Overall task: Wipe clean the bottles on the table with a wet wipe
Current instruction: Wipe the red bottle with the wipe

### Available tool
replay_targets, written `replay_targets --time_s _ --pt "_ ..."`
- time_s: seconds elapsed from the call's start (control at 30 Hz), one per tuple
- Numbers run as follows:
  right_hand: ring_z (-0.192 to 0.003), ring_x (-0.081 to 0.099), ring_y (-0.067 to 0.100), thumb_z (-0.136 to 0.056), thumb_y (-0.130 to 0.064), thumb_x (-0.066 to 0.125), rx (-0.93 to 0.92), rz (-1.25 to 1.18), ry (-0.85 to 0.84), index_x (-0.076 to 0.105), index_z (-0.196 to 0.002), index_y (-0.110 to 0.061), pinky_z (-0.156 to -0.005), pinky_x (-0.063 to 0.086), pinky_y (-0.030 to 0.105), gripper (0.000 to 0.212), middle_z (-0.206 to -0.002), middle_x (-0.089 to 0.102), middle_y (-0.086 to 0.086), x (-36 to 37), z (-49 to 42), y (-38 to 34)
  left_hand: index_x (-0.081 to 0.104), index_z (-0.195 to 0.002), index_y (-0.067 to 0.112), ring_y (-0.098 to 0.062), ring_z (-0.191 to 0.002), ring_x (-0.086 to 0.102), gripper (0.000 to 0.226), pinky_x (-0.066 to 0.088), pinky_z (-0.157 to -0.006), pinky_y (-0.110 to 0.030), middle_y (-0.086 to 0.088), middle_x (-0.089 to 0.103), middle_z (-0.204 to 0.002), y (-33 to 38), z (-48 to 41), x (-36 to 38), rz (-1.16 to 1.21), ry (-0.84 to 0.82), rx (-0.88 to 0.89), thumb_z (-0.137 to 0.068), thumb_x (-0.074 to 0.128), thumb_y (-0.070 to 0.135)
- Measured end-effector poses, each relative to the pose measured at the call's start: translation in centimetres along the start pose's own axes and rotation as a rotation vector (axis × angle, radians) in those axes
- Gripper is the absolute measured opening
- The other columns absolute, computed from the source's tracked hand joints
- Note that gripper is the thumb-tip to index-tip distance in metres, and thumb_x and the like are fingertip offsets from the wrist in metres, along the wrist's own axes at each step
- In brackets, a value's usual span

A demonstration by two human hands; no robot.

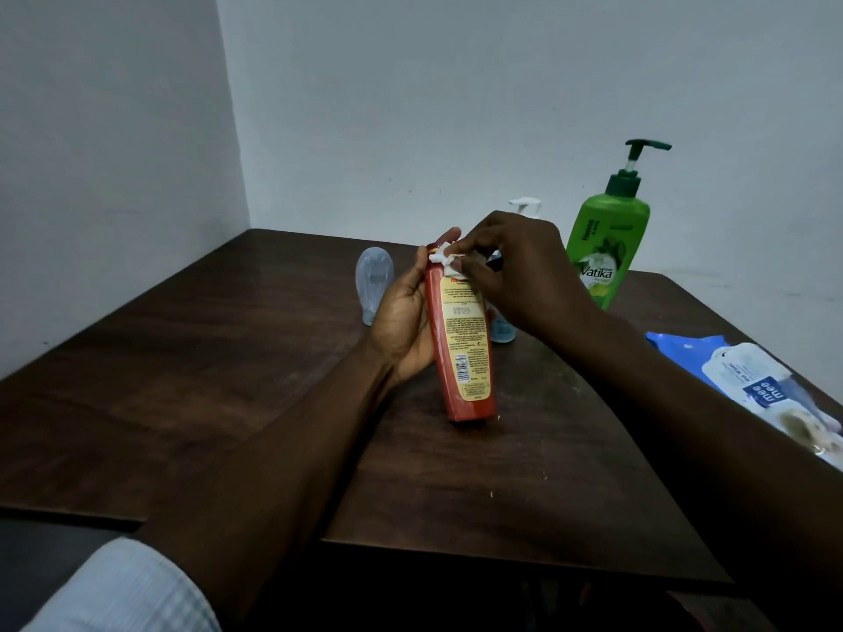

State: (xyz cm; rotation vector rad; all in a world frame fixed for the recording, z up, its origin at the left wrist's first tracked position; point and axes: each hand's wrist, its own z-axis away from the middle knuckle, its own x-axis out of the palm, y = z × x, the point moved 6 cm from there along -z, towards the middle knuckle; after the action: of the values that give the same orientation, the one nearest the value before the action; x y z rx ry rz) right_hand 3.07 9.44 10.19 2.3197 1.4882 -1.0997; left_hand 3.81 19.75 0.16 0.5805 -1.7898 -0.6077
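Pinching a wet wipe (444, 260) with the right hand (515, 271) on the red bottle (463, 348) top | left hand (403, 312) wrapped round its side, bottle tilted over mid table (228, 358) | clear bottle (375, 285) far left, green pump bottle (602, 248) far right | wipes pack (748, 380) by the right edge

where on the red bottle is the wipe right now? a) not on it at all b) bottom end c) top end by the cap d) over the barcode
c: the right hand pinches the wipe against the top end of the red bottle, while the left hand holds its body.
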Motion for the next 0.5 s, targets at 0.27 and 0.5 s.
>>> replay_targets --time_s 0.27,0.5 --pt "-0.089 0.064 0.016 -0.090 -0.019 0.067 -0.058 0.000 -0.047 0.077 -0.103 -0.014 -0.082 0.055 0.041 0.017 -0.100 0.069 0.004 0.3 0.4 -0.7 0.040 -0.149 0.015 -0.023 -0.104 0.070 0.052 0.055 -0.094 -0.043 -0.011 0.072 -0.113 0.2 0.2 -0.4 -0.005 0.034 -0.014 -0.104 0.032 0.040" --pt "-0.098 0.066 0.020 -0.091 -0.014 0.065 -0.092 -0.015 -0.084 0.076 -0.106 -0.010 -0.084 0.055 0.043 0.019 -0.106 0.069 0.006 0.4 1.0 -1.1 0.056 -0.124 0.012 -0.021 -0.098 0.072 0.035 0.058 -0.091 -0.038 -0.010 0.074 -0.104 -0.4 0.6 -0.2 0.003 0.028 -0.065 -0.096 0.046 0.029"
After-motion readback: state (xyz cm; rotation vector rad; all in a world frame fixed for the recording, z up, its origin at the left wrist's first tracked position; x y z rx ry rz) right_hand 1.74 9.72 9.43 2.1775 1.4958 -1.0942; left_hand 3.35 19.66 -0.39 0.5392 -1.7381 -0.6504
